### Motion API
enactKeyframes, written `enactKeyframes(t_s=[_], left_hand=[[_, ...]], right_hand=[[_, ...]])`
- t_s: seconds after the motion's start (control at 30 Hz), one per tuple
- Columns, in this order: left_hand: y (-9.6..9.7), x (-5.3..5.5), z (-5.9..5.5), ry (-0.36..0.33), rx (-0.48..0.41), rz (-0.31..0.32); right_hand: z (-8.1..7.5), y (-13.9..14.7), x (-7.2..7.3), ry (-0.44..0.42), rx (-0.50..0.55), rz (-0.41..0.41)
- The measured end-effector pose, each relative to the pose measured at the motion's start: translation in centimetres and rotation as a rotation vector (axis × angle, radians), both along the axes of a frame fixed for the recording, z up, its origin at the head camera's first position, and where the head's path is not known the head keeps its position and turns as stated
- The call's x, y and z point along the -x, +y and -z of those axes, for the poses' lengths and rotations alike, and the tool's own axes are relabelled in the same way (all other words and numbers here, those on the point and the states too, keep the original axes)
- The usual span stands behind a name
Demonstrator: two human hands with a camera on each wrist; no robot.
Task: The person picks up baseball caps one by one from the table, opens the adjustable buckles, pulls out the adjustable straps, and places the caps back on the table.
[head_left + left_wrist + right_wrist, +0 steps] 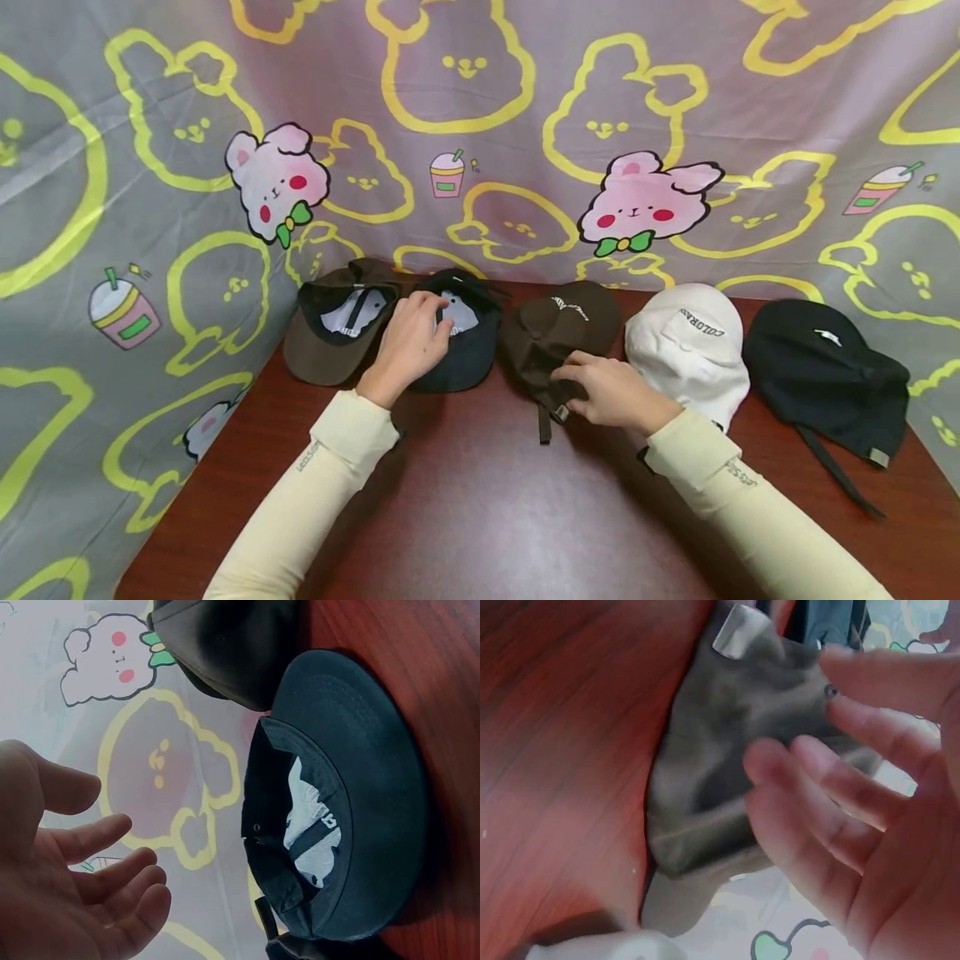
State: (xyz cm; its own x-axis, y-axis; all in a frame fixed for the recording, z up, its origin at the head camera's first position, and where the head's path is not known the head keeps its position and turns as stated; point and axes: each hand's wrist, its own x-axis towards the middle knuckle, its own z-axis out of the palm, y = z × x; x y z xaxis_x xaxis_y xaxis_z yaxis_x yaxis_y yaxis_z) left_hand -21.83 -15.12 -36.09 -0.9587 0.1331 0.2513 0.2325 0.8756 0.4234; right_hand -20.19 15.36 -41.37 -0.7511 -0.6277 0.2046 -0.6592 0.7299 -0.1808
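Note:
My left hand (412,337) hovers with loosely bent fingers over the gap between two upturned caps, holding nothing. One is a brown cap (318,354); beside it lies a dark navy cap (468,362) with a white lining patch, its brim toward me. In the left wrist view, the hand is apart from the navy cap (382,772). My right hand (618,392) is over the back of a brown cap (592,312) lying crown up with a strap and metal buckle. Its fingers are spread and slightly bent near the fabric (712,757); contact is hard to judge.
To the right of the brown cap lie a white cap (682,342) with dark lettering and a black cap (813,350) with a long strap. All the caps form a row on the reddish wooden table (480,500), along a patterned cloth backdrop (510,150).

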Motion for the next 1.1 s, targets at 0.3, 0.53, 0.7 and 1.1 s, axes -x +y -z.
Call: enactKeyframes(t_s=[0.3, 0.53, 0.7, 1.1], left_hand=[[0.0, 1.6, 0.8, -0.047, 0.008, -0.015], [-0.3, 4.1, 2.3, -0.051, -0.001, -0.084], [-0.1, 6.2, 2.9, 0.002, -0.038, -0.122], [0.0, 11.8, 4.0, 0.041, 0.143, -0.174]], right_hand=[[-0.9, 1.8, -0.1, -0.004, 0.114, 0.025], [-1.2, 2.1, 0.0, -0.034, 0.193, 0.009], [-1.1, 2.0, 0.1, -0.063, 0.213, -0.009], [-1.3, 2.5, 0.1, -0.076, 0.215, 0.010]])
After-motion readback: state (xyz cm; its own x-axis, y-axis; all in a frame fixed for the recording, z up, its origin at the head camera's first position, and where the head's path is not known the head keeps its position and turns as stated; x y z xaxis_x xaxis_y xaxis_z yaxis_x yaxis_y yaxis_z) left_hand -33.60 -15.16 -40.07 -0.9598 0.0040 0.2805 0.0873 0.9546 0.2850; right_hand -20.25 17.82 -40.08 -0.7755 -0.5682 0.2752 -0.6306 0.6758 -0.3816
